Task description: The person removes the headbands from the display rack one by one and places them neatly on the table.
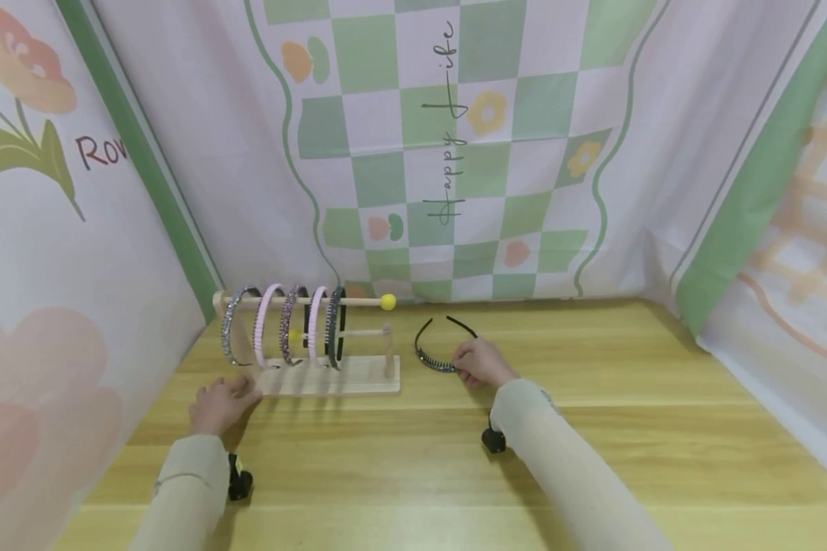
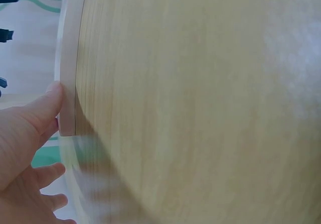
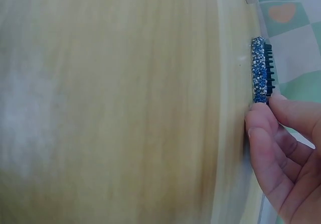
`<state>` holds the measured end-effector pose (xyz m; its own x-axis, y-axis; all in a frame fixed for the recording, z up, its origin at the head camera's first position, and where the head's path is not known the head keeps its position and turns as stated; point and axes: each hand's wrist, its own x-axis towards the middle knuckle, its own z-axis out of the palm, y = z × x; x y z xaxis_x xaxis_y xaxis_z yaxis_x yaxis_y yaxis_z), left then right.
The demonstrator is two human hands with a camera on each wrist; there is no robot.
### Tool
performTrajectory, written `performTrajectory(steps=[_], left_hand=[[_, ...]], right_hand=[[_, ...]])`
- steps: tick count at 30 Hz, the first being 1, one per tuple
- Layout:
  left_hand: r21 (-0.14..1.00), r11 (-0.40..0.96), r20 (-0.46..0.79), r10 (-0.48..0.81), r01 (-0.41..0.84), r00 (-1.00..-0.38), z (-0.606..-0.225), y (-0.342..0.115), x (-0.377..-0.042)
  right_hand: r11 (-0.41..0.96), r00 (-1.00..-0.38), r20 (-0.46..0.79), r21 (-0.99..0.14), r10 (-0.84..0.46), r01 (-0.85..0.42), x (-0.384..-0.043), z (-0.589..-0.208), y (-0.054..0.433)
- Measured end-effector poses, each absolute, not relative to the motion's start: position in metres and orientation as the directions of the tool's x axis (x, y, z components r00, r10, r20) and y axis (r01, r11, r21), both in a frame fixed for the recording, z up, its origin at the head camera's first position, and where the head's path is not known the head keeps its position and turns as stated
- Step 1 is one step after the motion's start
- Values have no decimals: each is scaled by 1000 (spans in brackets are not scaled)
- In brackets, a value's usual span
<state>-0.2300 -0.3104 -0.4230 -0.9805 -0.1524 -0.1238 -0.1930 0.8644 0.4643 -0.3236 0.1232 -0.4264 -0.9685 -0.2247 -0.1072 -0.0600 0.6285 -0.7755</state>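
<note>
A wooden headband stand on the left of the table carries several headbands on its upper rod, among them a pale pink headband and a dark headband. At the left end of its base, my left hand rests its thumb on the edge, other fingers spread, as the left wrist view shows. Right of the stand, my right hand pinches a blue-and-silver glittery headband with black comb teeth between thumb and fingers. In the head view its two ends point away from me, and it is low over the wood.
The stand's upper rod ends in a yellow ball at the right. A shorter lower rod runs below it. Printed curtains hang behind the wooden table and at both sides.
</note>
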Motion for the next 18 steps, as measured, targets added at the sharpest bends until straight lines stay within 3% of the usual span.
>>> performTrajectory(steps=[10, 18], left_hand=[[468, 864, -119, -146, -185, -982, -421, -310, -229], [472, 861, -120, -152, -191, -981, -423, -311, -229]], right_hand=[[626, -963, -86, -774, -257, -97, -326, -422, 124], [593, -954, -26, -788, -297, -164, -331, -392, 117]])
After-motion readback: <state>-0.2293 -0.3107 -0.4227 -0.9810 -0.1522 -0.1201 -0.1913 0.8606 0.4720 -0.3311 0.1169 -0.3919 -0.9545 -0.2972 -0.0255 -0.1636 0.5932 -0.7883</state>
